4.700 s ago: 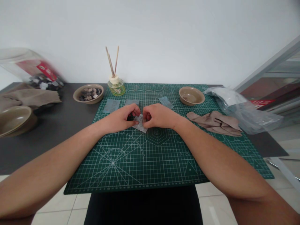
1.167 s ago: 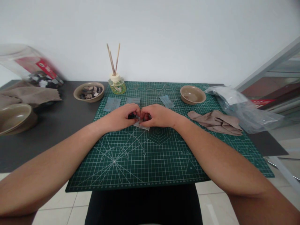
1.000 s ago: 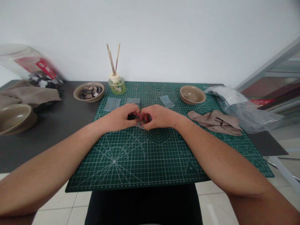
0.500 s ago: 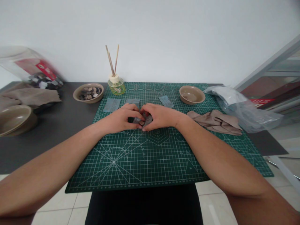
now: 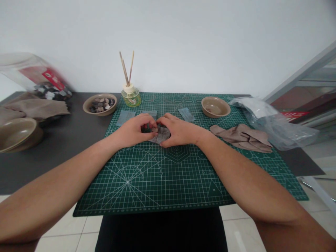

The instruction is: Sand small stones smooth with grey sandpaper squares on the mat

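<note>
My left hand (image 5: pixel 133 130) is closed in a pinch on a small tan piece (image 5: pixel 154 130), which shows at the fingertips. Right beside it lies a small grey cloth (image 5: pixel 162 135), possibly a pouch, spread between my hands over the green cutting mat (image 5: pixel 147 189). Thumb and fingers of my right hand (image 5: pixel 181 130) grip its right side. Just beyond my hands, flat blue-grey rectangles (image 5: pixel 126 117) rest on the mat, one (image 5: pixel 187 114) further right; another (image 5: pixel 149 114) is partly covered by my left hand.
A brown bowl (image 5: pixel 86 106) of dark and tan pieces stands back left, near a reed diffuser (image 5: pixel 131 97). Another bowl (image 5: pixel 228 108), a crumpled brown cloth (image 5: pixel 244 138) and a clear plastic bag (image 5: pixel 283 127) are on the right. Stacked bowls (image 5: pixel 19 134) and a clear jar (image 5: pixel 31 70) stand far left.
My left fingers have drawn back slightly from the grey cloth, with the tan piece at their tips. The cloth now lies flatter and more visible; my right hand has barely moved.
</note>
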Available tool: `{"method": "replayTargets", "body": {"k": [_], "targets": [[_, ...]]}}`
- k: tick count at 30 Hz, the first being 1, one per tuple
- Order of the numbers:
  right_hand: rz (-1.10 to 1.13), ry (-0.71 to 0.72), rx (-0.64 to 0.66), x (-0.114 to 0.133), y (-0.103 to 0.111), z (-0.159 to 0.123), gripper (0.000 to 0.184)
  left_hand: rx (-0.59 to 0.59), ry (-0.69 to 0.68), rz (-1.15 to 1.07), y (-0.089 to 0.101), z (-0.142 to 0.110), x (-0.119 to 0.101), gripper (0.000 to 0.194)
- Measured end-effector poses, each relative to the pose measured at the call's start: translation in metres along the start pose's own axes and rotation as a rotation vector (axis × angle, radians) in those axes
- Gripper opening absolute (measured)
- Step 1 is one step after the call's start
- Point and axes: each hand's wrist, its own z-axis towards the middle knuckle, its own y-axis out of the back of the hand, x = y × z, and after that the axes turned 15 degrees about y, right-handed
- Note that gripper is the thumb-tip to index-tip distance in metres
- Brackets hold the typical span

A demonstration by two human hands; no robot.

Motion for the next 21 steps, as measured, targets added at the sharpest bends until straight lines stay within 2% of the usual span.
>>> {"method": "replayTargets", "body": {"k": [7,13,17,21], "targets": [[-0.037,-0.001,-0.020,0.0003,0.0007,0.0015,0.070,-0.054,0.031,-0.045,-0.0003,-0.0014,-0.0040,0.023],[-0.012,-0.012,-0.063,0.0010,0.0021,-0.0003,0.073,-0.254,0.068,-0.215,0.0009,-0.0026,-0.0025,0.025],[0.078,-0.027,-0.096,0.0004,0.0020,-0.0011,0.078,-0.373,0.042,-0.333,-0.0019,-0.0003,-0.0014,0.021],[0.147,-0.045,-0.128,-0.0009,0.0026,0.0003,0.081,-0.414,0.055,-0.433,-0.0052,0.0042,-0.0005,0.022]]}}
